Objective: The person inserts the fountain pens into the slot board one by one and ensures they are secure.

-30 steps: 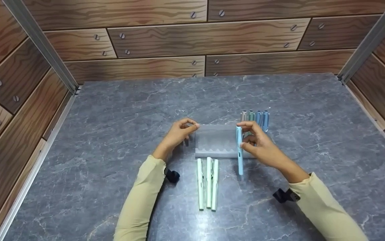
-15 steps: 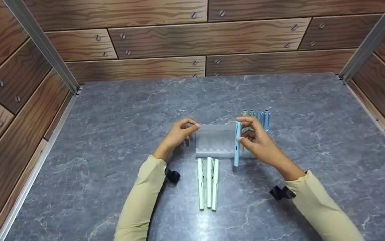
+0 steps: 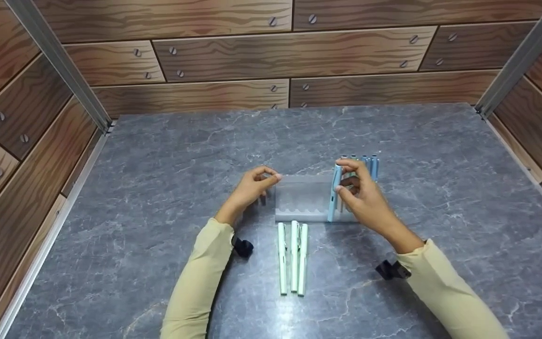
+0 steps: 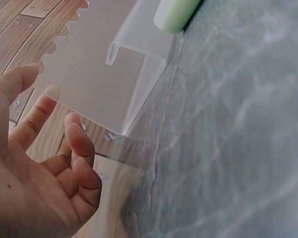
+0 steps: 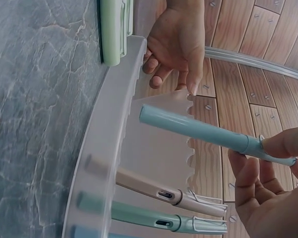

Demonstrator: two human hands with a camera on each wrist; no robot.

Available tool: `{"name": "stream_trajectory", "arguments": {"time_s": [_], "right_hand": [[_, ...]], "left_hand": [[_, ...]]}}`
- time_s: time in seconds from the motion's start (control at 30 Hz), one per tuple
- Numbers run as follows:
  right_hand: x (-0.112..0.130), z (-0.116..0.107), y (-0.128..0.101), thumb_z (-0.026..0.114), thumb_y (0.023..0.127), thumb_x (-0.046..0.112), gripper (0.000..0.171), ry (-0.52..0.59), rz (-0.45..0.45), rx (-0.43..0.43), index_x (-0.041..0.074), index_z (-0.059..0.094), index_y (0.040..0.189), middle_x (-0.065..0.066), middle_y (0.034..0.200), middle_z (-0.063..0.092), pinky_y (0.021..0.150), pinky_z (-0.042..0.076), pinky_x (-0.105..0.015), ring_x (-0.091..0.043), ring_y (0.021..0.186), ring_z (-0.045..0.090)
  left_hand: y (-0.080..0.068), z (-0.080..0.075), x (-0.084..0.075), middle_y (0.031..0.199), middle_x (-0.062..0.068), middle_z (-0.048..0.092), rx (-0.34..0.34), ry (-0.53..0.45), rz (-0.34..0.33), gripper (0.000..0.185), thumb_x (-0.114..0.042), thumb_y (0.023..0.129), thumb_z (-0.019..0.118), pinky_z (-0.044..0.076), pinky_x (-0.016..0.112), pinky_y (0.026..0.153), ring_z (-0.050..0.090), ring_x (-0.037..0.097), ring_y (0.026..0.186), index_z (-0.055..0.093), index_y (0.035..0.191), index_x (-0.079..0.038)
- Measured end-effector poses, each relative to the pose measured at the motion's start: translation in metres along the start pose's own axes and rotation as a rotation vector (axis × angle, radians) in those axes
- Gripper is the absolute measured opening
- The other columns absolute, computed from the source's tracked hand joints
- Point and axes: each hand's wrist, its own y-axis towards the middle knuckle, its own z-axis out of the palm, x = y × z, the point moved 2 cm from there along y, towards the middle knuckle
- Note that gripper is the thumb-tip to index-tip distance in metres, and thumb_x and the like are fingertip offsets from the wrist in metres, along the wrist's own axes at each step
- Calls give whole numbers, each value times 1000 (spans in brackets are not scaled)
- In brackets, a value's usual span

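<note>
A frosted clear pen stand (image 3: 301, 195) with a notched upper edge stands mid-table. My left hand (image 3: 252, 186) pinches its upper left corner between thumb and index finger, the other fingers loosely curled in the left wrist view. My right hand (image 3: 367, 202) holds a light blue pen (image 3: 333, 197) by its cap end, tilted over the stand. In the right wrist view the pen's free end hangs over the notched panel, left of a beige pen (image 5: 151, 186) and a green pen (image 5: 144, 217) seated in the stand. Behind my right hand, blue pens (image 3: 375, 165) show at the stand's right end.
Three pale green pens (image 3: 294, 259) lie side by side in front of the stand, clips toward it. The grey marbled tabletop (image 3: 181, 155) is enclosed by wood-patterned walls (image 3: 223, 56) on the left, back and right.
My right hand has raised the light blue pen and moved it away from me, its lower end now overlapping the stand's front lip. The left hand and the green pens have stayed put.
</note>
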Motion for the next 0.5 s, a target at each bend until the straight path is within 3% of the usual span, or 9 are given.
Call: {"name": "stream_trajectory", "arguments": {"time_s": [0.27, 0.5], "right_hand": [[-5, 1, 3, 55, 93, -7, 46, -70, -52, -35, 6, 41, 135, -16, 119, 47, 71, 46, -20, -27, 97, 62], [-9, 3, 3, 56, 93, -6, 46, -114, -107, -67, 7, 43, 134, -17, 115, 50, 66, 46, -19, -27, 93, 63]], "left_hand": [[1, 1, 0, 79, 8, 57, -4, 1, -1, 23, -30, 93, 65, 44, 28, 57, 48, 16, 59, 65, 107, -11], [0, -1, 1, 82, 9, 59, -8, 11, -13, 25, -33, 93, 65, 43, 28, 56, 48, 16, 59, 65, 107, -12]]}}
